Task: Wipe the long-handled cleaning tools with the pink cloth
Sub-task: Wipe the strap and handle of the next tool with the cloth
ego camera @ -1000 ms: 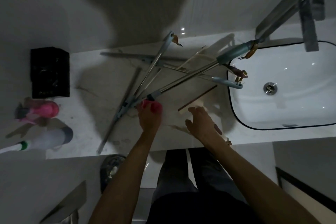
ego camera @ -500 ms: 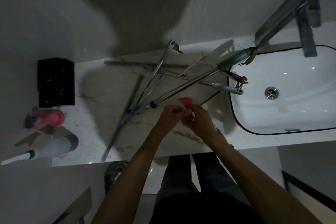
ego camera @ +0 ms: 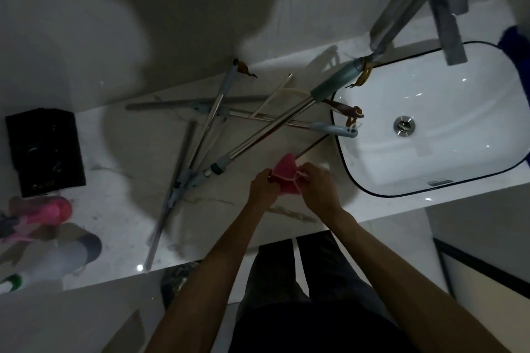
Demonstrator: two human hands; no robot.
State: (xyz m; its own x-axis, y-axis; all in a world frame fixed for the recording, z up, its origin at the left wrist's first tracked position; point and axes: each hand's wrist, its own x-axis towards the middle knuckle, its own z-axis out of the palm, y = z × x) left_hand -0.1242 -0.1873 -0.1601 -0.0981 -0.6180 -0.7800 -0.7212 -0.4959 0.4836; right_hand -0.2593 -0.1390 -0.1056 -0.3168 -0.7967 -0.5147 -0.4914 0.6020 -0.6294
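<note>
Fingers of the left hand (ego camera: 262, 188) and the right hand (ego camera: 318, 186) curl round the pink cloth (ego camera: 286, 176), pinching it from both sides just above the marble counter (ego camera: 120, 209). Just beyond lie the long-handled cleaning tools (ego camera: 258, 137), crossed in a heap; one teal-gripped metal pole slants up toward the faucet (ego camera: 401, 8). A thin dark rod runs out from behind the cloth. To the right sits the white sink (ego camera: 459, 152).

arms: bare to above the elbows, no sleeves showing
hands: left hand (ego camera: 262, 188) and right hand (ego camera: 318, 188) bare, no gloves
top: dark
trousers: dark
</note>
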